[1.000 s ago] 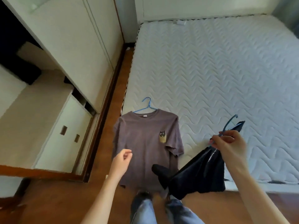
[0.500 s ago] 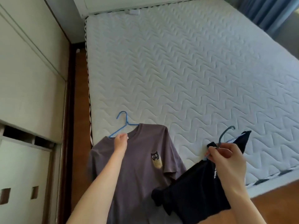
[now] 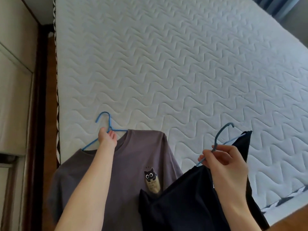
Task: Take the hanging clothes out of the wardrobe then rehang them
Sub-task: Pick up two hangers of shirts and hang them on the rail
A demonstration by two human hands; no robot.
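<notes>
Bedroom; quilted white mattress (image 3: 183, 64) across most of view, wardrobe (image 3: 15, 84) doors far L, strip of wood floor (image 3: 50, 97) between.

On near L corner of mattress: grey tee (image 3: 130, 164), flat, front up, cat print showing, lower part running off bottom of view. Prob. laid flat to keep shape + leave hook reachable. Inside collar: tee hanger (image 3: 109, 121), blue; hook out past neckline, one wire arm bare L of collar.

L hand (image 3: 107, 138) stretched fwd to hanger neck: thumb one side of wire, fingers (image 3: 114, 135) curled other side, so pinch on tee hanger at junction, as far as visible. Hook just beyond fingertips; tee under and R of them.

R hand (image 3: 225, 164): fingers (image 3: 216, 155) curled tight round stem of 2nd hanger (image 3: 220, 131), held up off mattress, hook above knuckles. Hung from it: dark top (image 3: 183, 205), below and either side of fingers, in front of tee's R side in view. Held high prob. to stop cloth dragging.

Judgement: both garments out of wardrobe; tee pickup in hand, rehang not yet done. Neck grip = likely best balance pt for one-handed lift.
</notes>
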